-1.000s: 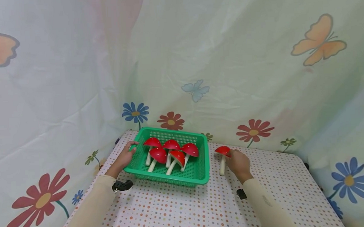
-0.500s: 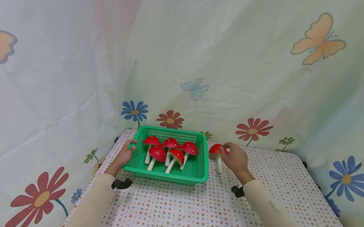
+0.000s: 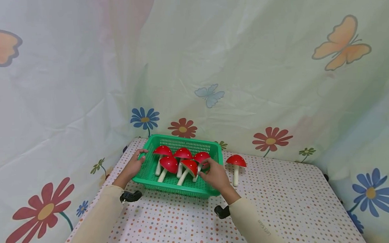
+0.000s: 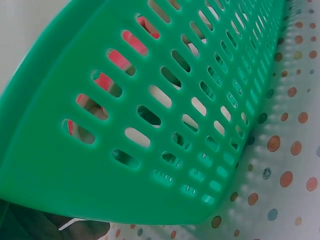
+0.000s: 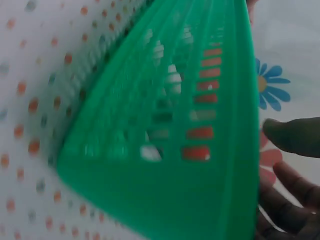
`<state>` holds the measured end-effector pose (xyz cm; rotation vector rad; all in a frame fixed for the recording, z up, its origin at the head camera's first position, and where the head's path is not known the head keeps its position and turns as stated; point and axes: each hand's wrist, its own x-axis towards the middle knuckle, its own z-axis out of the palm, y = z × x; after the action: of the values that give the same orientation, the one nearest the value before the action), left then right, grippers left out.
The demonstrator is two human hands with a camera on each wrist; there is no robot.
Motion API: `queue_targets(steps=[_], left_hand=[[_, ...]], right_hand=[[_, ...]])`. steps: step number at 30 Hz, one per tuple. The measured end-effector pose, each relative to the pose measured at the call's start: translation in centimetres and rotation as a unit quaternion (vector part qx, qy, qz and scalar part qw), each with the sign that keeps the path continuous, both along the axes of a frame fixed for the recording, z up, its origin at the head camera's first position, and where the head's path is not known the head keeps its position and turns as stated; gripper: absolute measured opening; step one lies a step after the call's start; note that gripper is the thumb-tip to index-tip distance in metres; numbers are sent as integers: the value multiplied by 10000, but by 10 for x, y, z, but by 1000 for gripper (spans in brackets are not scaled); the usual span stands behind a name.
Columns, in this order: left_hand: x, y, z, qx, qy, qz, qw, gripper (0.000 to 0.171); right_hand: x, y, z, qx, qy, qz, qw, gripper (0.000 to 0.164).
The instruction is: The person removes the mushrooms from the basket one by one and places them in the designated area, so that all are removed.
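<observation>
A green plastic basket (image 3: 168, 189) holds several toy mushrooms with red, white-dotted caps and pale stems. My left hand (image 3: 133, 168) grips the basket's left end at the rim; part of its fingers shows below the basket wall (image 4: 125, 197) in the left wrist view. Over the right side of the basket is my right hand (image 3: 217, 178), thumb and fingers spread apart near the rightmost mushroom (image 3: 200, 157). The right wrist view shows nothing between those fingers. Another mushroom (image 3: 236, 160) lies on the table just right of the basket.
The table (image 3: 172, 222) wears a pale cloth with coloured dots. A fabric backdrop (image 3: 245, 109) printed with flowers and butterflies rises behind it and along both sides. Black wrist cameras (image 3: 222, 211) hang under the forearms.
My right hand has let go of the mushroom right of the basket and moved left over the basket. That mushroom shifted slightly left before release. The left hand stays at the rim.
</observation>
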<state>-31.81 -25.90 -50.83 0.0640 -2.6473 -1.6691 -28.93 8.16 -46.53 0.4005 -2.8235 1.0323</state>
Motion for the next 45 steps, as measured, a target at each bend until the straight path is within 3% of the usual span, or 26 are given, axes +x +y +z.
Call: queue_targets(steps=[4, 11, 17, 21, 28, 32, 40, 45], left_hand=[[-1, 2, -3, -27, -52, -33, 10000, 33], [2, 5, -4, -23, -80, -149, 9999, 32], [3, 3, 0, -44, 98, -117, 9999, 32], [4, 3, -2, 29, 88, -128, 9999, 32], [5, 2, -6, -73, -34, -53, 10000, 33], [5, -2, -5, -104, -46, -74, 9999, 34], [2, -4, 3, -114, -14, -161, 9998, 35], [2, -5, 4, -132, -46, -164, 9998, 35]], right_hand=[[-4, -13, -15, -104, -766, -33, 9970, 51], [-12, -21, -30, 294, -1379, -503, 9887, 51], [-19, -30, -34, 559, -1473, -645, 9854, 27], [-22, -32, -36, 668, -1465, -786, 9838, 26], [-23, -32, -37, 504, -828, -956, 9907, 10], [-22, -34, -36, 267, -287, -1064, 9935, 14], [-23, -35, -34, -8, 670, -1389, 9880, 14], [-21, -35, -30, -190, 956, -1277, 9870, 14]])
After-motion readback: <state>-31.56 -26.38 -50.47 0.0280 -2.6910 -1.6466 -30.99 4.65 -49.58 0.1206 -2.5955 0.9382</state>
